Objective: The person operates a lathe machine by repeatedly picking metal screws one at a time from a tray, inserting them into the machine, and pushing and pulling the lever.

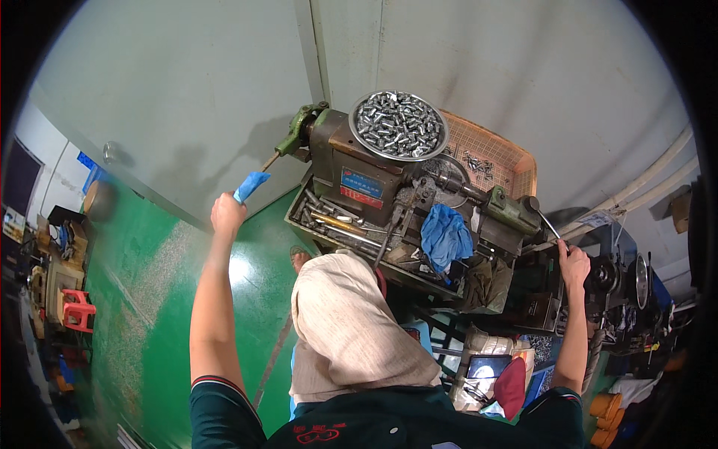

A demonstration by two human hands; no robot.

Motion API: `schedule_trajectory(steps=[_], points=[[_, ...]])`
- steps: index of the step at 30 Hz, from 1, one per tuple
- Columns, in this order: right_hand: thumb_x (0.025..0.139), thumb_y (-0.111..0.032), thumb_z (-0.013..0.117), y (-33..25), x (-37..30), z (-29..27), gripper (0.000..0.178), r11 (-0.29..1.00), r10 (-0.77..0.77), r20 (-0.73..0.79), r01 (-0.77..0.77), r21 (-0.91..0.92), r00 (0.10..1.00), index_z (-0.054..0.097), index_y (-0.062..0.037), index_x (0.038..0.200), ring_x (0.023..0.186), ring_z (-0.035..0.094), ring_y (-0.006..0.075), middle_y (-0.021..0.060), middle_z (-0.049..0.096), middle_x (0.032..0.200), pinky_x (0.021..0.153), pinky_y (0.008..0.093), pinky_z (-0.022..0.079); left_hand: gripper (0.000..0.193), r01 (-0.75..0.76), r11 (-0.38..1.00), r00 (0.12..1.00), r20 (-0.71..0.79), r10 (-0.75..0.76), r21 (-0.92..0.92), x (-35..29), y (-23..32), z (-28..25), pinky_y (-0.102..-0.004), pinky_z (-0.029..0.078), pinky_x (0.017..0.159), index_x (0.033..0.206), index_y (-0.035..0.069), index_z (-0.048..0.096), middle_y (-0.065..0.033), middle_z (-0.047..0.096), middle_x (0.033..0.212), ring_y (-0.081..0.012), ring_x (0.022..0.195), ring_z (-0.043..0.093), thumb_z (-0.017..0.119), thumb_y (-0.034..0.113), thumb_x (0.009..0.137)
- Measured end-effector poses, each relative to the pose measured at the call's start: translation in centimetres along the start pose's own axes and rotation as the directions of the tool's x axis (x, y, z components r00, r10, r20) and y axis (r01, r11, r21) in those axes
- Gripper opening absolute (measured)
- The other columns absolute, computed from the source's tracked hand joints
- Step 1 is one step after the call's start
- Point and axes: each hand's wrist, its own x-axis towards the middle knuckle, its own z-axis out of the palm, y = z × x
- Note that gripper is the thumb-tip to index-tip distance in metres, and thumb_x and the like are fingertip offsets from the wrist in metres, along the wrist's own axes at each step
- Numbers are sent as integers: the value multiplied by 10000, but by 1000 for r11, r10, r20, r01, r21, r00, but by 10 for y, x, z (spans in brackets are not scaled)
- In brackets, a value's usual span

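Note:
My left hand (227, 213) is closed round the end of a lever (271, 161) wrapped in blue cloth (251, 185), which runs from the green head at the left of a small bench lathe (355, 168). On the right, my right hand (574, 265) grips a thin metal lever (550, 224) that comes off the green tailstock (512, 211). On top of the lathe stands a round steel bowl (354, 135) heaped with small metal parts (399, 123). A crumpled blue cloth (446, 236) lies on the machine's middle, hiding part of it.
Behind the lathe sits an orange plastic basket (486, 135) with some metal parts. Metal bars and shavings fill the tray (329, 224) below. More machinery (613, 280) stands at the right. A pale cloth (351, 322) covers my lap; a red stool (77, 309) is far left.

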Motion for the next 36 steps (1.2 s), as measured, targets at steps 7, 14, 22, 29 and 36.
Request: schedule_trajectory(steps=[7, 14, 22, 29, 36], points=[[816, -518, 493, -2, -1, 0, 538, 999, 31, 14, -31, -25, 999, 637, -18, 676, 646, 582, 405, 231, 585, 642, 610, 468, 458, 205, -18, 1000, 1000, -11, 18, 11, -3, 3, -2, -418, 488, 731, 891, 78, 655, -174, 637, 845, -337, 827, 613, 582, 104, 702], [810, -534, 492, -3, -3, 3, 548, 997, 64, 28, -63, -35, 998, 642, -22, 681, 661, 585, 401, 228, 591, 651, 624, 467, 462, 190, -23, 1000, 999, -26, 23, -4, -2, 2, -1, -418, 486, 729, 871, 66, 656, -180, 635, 840, -338, 825, 612, 566, 89, 704], [804, -543, 493, -9, -7, 1, 542, 993, 112, 26, -111, -46, 993, 665, -36, 719, 685, 599, 389, 223, 607, 682, 643, 452, 473, 189, -32, 999, 999, -31, 31, -5, -2, 2, 0, -415, 488, 723, 867, 68, 659, -176, 635, 832, -339, 820, 612, 567, 89, 703], [795, -552, 502, -10, -7, -2, 537, 991, 126, 49, -123, -53, 991, 673, -42, 778, 711, 603, 390, 226, 614, 719, 659, 450, 477, 186, -19, 1000, 999, -49, 19, -3, -1, 1, 3, -422, 488, 722, 864, 71, 659, -174, 635, 832, -342, 821, 610, 581, 111, 699], [797, -491, 539, 2, 7, 14, 448, 992, 128, 60, -127, -22, 990, 627, -52, 819, 792, 588, 353, 150, 627, 792, 675, 448, 444, 189, -16, 999, 1000, -7, 16, 28, 3, -2, 4, -426, 486, 725, 867, 70, 655, -176, 634, 847, -347, 829, 606, 582, 115, 699]])
